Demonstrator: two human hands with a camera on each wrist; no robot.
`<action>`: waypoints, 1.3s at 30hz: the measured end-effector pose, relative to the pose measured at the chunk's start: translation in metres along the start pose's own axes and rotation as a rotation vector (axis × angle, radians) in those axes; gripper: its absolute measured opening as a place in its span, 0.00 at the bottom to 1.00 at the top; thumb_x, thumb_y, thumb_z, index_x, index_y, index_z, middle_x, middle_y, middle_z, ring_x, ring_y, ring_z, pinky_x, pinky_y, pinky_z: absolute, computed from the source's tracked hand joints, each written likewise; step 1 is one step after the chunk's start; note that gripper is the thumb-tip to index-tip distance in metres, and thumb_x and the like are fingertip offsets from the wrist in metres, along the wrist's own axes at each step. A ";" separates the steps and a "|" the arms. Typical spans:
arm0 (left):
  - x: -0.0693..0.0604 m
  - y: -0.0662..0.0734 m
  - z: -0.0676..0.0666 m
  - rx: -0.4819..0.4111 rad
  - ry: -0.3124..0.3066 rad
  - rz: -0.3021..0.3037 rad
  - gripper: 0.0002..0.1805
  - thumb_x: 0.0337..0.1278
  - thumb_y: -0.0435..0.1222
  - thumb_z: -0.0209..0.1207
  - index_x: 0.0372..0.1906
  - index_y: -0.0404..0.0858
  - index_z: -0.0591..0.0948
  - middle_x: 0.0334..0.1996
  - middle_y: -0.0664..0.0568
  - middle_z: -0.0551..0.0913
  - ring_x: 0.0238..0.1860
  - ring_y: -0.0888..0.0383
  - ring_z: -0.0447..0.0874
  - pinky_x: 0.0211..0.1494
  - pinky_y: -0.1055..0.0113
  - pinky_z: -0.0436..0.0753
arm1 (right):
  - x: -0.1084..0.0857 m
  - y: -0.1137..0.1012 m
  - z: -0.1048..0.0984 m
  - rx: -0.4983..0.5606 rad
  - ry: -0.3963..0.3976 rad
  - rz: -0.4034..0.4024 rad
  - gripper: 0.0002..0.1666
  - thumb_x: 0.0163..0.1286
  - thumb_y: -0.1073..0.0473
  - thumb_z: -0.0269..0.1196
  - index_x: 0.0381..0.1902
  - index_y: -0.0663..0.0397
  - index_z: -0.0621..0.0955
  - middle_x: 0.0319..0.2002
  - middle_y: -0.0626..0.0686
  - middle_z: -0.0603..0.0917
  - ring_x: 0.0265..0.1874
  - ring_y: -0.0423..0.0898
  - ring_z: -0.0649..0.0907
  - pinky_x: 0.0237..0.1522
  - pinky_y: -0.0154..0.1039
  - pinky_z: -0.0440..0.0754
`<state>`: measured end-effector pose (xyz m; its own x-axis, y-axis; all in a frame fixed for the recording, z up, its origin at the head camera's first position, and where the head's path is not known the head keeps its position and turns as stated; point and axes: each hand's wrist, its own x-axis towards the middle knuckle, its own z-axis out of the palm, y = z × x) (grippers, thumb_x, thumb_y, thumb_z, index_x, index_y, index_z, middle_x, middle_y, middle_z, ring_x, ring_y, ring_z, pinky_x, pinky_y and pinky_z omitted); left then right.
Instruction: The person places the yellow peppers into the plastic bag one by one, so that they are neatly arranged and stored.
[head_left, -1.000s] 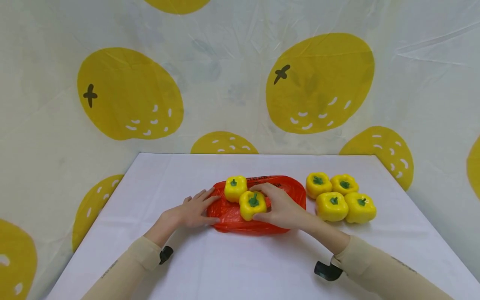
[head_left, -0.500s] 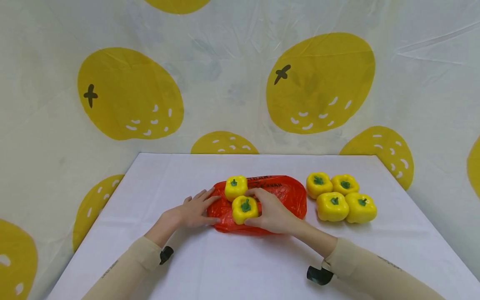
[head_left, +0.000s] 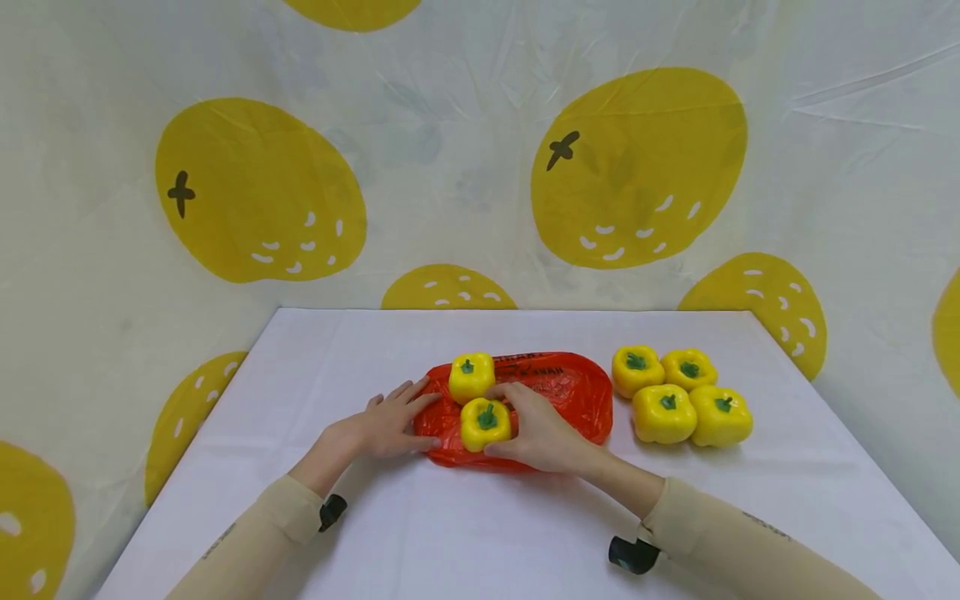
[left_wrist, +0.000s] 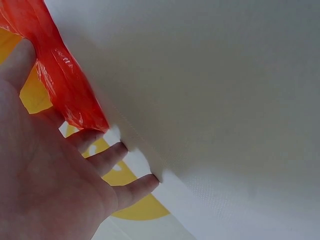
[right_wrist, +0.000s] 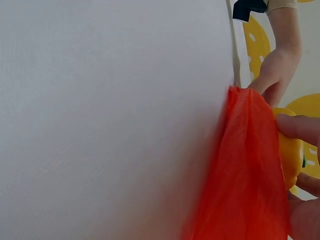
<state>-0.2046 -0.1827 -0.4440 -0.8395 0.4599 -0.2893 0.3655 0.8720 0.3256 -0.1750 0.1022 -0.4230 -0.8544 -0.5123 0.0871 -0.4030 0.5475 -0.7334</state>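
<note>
A red plastic bag [head_left: 566, 408] with black print lies flat on the white table. My right hand [head_left: 546, 433] holds a yellow bell pepper [head_left: 474, 435] on the bag's left half, thumb and fingers on its sides. In the right wrist view that pepper [right_wrist: 289, 150] sits against the bag [right_wrist: 245, 170]. Just behind it on the bag is a second yellow bell pepper [head_left: 470, 380]. My left hand [head_left: 386, 425] rests at the bag's left edge with its fingers spread. From the left wrist, the thumb and some fingers of this hand [left_wrist: 55, 170] touch the bag [left_wrist: 70, 85].
Several more yellow bell peppers stand close together to the right of the bag, the front ones being a left pepper [head_left: 663, 417] and a right pepper [head_left: 723, 421]. A cloth with yellow fruit prints [head_left: 450, 208] hangs behind the table [head_left: 450, 533].
My right hand has moved left and a little toward me with the held pepper, now in front of the other pepper on the bag. My left hand has stayed in place.
</note>
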 end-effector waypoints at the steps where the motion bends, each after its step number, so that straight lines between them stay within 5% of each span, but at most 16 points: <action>1: 0.000 0.000 0.000 0.001 0.000 0.000 0.48 0.61 0.64 0.61 0.81 0.50 0.61 0.83 0.48 0.48 0.80 0.39 0.45 0.73 0.28 0.51 | 0.000 0.001 0.001 -0.001 0.002 0.002 0.40 0.58 0.58 0.79 0.65 0.54 0.74 0.61 0.50 0.78 0.60 0.48 0.77 0.62 0.53 0.78; 19: 0.001 0.000 -0.001 -0.001 -0.007 -0.003 0.48 0.62 0.65 0.60 0.81 0.50 0.61 0.83 0.47 0.47 0.80 0.38 0.44 0.73 0.28 0.51 | -0.002 0.006 0.005 0.092 0.000 0.053 0.41 0.60 0.58 0.77 0.67 0.54 0.71 0.62 0.51 0.76 0.61 0.52 0.78 0.61 0.53 0.80; 39: 0.002 0.000 -0.001 0.009 -0.008 0.002 0.48 0.62 0.66 0.59 0.81 0.50 0.60 0.83 0.47 0.46 0.80 0.38 0.44 0.73 0.28 0.51 | 0.004 0.000 0.016 0.077 0.067 0.089 0.41 0.59 0.57 0.79 0.67 0.53 0.73 0.61 0.50 0.76 0.64 0.51 0.75 0.65 0.58 0.75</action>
<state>-0.2069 -0.1822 -0.4438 -0.8352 0.4634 -0.2960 0.3712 0.8723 0.3182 -0.1731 0.0890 -0.4332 -0.9066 -0.4174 0.0621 -0.3004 0.5350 -0.7897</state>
